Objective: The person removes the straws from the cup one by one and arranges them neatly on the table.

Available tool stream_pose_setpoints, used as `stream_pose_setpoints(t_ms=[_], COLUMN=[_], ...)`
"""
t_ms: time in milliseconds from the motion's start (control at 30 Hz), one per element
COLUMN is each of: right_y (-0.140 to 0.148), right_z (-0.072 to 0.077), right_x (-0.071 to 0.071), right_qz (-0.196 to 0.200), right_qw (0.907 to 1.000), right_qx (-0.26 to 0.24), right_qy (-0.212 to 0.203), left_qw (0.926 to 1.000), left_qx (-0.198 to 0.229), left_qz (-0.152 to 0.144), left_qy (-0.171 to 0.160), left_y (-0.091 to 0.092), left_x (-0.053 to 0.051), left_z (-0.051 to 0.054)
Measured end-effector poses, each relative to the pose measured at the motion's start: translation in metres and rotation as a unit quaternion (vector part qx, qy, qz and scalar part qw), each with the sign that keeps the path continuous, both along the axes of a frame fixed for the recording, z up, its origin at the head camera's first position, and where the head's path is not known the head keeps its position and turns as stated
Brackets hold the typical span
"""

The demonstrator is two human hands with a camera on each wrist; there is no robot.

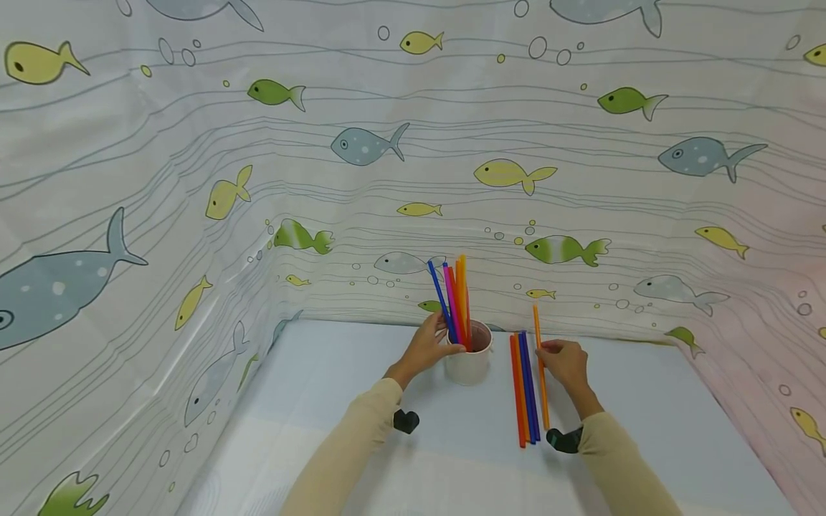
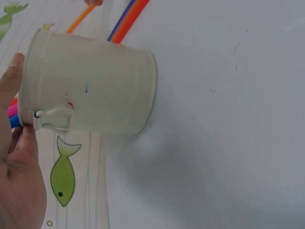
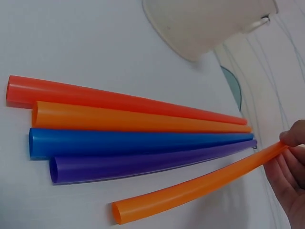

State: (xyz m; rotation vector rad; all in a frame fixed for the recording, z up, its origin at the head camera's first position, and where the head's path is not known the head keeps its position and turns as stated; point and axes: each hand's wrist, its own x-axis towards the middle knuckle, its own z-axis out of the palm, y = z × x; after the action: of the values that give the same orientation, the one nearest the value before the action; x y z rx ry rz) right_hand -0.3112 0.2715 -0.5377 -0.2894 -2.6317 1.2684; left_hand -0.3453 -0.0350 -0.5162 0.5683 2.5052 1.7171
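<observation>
At lower center, our left fingers (image 1: 454, 350) grip the cup (image 1: 467, 370); our right fingers (image 1: 550, 348) pinch an orange tube (image 1: 543, 390). We should lower it parallel to the row of tubes (image 1: 526, 388).

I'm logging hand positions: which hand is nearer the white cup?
Left: the left hand is at the white cup, by its rim; the right hand is apart, beyond the row of straws.
</observation>
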Motion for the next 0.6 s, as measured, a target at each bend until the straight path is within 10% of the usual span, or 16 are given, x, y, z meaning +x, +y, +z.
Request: stream_pose_setpoints(t_ms=[600], right_y=[0.0], right_z=[-0.019], right_x=[0.003], right_qz=[0.004], right_qw=[0.9995], right_qx=[-0.006], right_qy=[-0.03], left_qw=[1.0], left_qx=[0.001], left_qz=[0.001], left_qy=[-0.001], left_y=[0.001], left_x=[0.001], left_z=[0.001])
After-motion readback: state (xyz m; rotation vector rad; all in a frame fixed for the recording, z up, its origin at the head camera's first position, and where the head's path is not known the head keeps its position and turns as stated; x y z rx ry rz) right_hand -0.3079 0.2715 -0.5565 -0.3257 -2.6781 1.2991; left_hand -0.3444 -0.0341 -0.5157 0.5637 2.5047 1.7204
